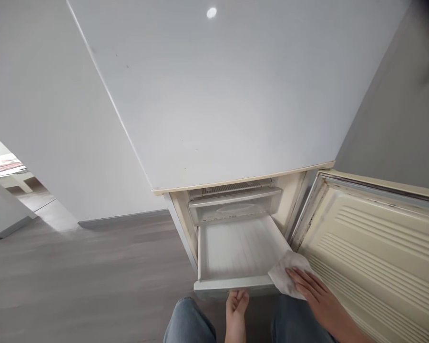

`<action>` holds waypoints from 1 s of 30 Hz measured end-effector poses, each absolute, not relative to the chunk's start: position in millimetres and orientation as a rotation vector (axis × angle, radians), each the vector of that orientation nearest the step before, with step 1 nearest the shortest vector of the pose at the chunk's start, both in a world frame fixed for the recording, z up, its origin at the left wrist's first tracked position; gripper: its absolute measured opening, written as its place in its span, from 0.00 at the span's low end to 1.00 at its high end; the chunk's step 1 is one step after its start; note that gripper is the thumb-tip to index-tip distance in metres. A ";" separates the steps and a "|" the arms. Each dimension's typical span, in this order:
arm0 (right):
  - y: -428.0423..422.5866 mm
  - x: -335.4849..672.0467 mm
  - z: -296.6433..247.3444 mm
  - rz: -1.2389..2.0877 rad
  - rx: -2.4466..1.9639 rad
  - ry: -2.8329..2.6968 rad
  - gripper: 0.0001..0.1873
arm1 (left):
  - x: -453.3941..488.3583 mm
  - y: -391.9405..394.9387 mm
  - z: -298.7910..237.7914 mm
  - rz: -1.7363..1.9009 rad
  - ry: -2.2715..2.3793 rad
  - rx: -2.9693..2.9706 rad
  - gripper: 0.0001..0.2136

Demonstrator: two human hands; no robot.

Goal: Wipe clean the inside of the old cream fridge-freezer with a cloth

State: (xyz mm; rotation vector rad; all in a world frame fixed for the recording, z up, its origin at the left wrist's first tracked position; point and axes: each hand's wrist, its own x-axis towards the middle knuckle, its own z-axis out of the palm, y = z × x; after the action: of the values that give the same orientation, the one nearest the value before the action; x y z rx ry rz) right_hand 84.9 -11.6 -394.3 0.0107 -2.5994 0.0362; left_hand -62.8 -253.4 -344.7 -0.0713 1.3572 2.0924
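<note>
A freezer drawer (236, 247) is pulled out from the lower part of a white refrigerator (232, 105); its inside is bare and pale. My left hand (238, 302) is closed at the drawer's front edge, fingers curled beneath its middle. My right hand (311, 288) presses a white cloth (289, 271) against the drawer's right front corner, with the fingers lying over it. Part of the cloth hangs past the drawer's side. Above, an upper drawer (236, 206) with a clear front stays pushed in.
An open freezer door (382, 228) with a ribbed cream lining stands on the right, dark stains along its seal. My knees (190, 321) are below the drawer. Grey wood-look floor (93, 281) stretches left, and a doorway at far left shows another room.
</note>
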 end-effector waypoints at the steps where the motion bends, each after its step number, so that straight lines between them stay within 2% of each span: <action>1: -7.4 90.4 -398.7 -0.007 -0.036 -2.575 0.25 | -62.4 -252.9 -344.9 2.097 1.363 -0.085 0.18; 4: -3.2 100.5 -407.6 -0.090 -0.149 -2.455 0.23 | -62.4 -250.1 -351.4 2.105 1.359 -0.129 0.21; 6: -6.6 103.4 -410.7 -0.034 -0.233 -2.360 0.19 | -63.5 -248.0 -357.8 2.092 1.376 -0.156 0.22; 10: -22.5 106.0 -407.6 0.397 -0.622 -2.268 0.14 | -68.8 -247.5 -362.4 2.099 1.381 -0.173 0.22; 15: -37.2 107.0 -390.0 0.982 -1.226 -1.813 0.24 | -81.8 -249.3 -346.0 2.054 1.413 -0.187 0.23; 21: -48.2 103.0 -368.3 1.586 -1.295 -1.164 0.34 | -100.2 -230.9 -335.8 2.054 1.432 -0.127 0.23; 30: -66.6 110.7 -367.8 1.712 -1.375 -1.105 0.37 | -152.4 -181.5 -340.5 2.106 1.519 -0.093 0.24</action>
State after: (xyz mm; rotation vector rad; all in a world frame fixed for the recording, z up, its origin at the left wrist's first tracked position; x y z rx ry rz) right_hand 110.7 -66.6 -367.8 -1.3753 -1.1045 1.7116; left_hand -152.4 -181.5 -340.5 -0.0929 1.5186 2.1055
